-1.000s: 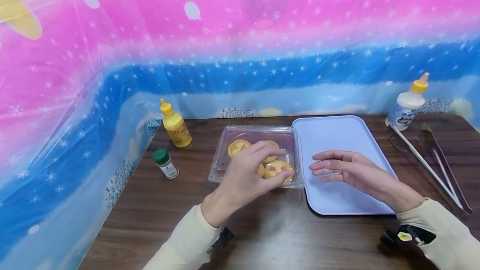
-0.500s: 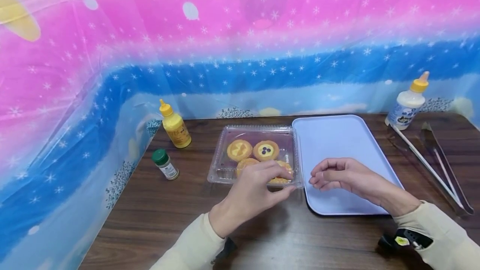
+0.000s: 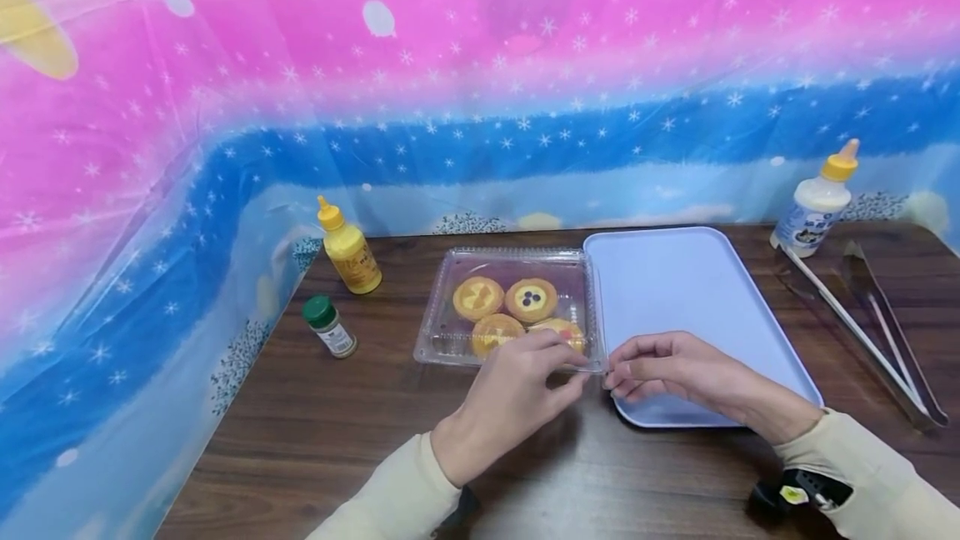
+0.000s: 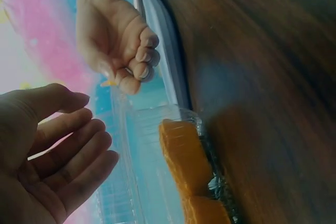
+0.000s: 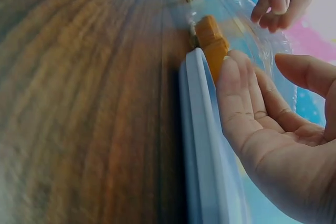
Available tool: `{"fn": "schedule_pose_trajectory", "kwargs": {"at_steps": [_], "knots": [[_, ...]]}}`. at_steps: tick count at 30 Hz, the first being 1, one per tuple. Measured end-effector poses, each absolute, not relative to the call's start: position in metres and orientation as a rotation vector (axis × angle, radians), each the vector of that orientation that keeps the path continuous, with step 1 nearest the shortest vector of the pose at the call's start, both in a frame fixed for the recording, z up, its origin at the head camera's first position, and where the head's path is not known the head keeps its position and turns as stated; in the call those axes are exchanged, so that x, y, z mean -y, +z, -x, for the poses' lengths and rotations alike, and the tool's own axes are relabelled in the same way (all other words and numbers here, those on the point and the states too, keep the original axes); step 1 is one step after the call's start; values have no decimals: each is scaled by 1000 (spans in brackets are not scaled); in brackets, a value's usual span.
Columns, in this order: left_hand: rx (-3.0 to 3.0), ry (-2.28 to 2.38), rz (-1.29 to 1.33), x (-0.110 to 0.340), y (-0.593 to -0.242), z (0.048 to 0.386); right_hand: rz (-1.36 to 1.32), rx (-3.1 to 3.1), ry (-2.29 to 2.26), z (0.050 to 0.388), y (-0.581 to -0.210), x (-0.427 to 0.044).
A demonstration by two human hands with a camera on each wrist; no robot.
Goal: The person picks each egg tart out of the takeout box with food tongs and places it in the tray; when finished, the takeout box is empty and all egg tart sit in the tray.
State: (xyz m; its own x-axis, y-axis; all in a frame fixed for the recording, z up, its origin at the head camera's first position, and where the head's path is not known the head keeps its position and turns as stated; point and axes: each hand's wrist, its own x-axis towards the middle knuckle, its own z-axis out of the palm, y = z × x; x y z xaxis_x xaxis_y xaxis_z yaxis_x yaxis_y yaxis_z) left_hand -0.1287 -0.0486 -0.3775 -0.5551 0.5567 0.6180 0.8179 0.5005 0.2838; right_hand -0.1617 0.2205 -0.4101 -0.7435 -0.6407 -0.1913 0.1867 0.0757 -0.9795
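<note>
A clear plastic clamshell box lies on the table with several tarts in it, among them a tart topped with dark berries. My left hand hovers at the box's front right corner, partly covering one tart. In the left wrist view its fingers bend loosely, with nothing between thumb and fingers. Close by on the right, my right hand is over the left edge of a pale blue tray, beside the same corner. The right wrist view shows its thumb apart from the fingers. Whether either hand touches the lid cannot be told.
On the left stand a yellow squeeze bottle and a green-capped shaker jar. Metal tongs lie right of the tray, below a white squeeze bottle. A patterned cloth hangs behind the table.
My left hand has moved down and right from above the tarts to the box's front corner, uncovering more tarts. My right hand has come left and down to that corner, its fingers more bent.
</note>
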Motion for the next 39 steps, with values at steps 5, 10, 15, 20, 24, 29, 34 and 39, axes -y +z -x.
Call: {"fn": "schedule_pose_trajectory", "kwargs": {"at_steps": [5, 10, 15, 20, 24, 29, 34, 39], "knots": [[2312, -707, 1094, 46, -381, 127, 451, -1703, -1763, 160, -413, -217], [2308, -657, 1068, 43, -385, 125, 453, -1678, -1801, 157, -415, -214], [2311, -620, 1051, 41, -387, 125, 420, -1659, -1853, 155, -418, -210], [2318, -579, 1043, 39, -390, 125, 413, -1611, -1897, 154, -423, -209], [2310, -554, 1042, 38, -391, 124, 419, -1612, -1912, 153, -424, -208], [2290, -489, 1036, 37, -391, 124, 417, -1644, -1921, 152, -424, -205], [2276, -415, 1034, 35, -391, 125, 395, -1659, -1937, 150, -423, -202], [2254, -366, 1017, 33, -391, 125, 356, -1681, -1940, 148, -423, -199]]}}
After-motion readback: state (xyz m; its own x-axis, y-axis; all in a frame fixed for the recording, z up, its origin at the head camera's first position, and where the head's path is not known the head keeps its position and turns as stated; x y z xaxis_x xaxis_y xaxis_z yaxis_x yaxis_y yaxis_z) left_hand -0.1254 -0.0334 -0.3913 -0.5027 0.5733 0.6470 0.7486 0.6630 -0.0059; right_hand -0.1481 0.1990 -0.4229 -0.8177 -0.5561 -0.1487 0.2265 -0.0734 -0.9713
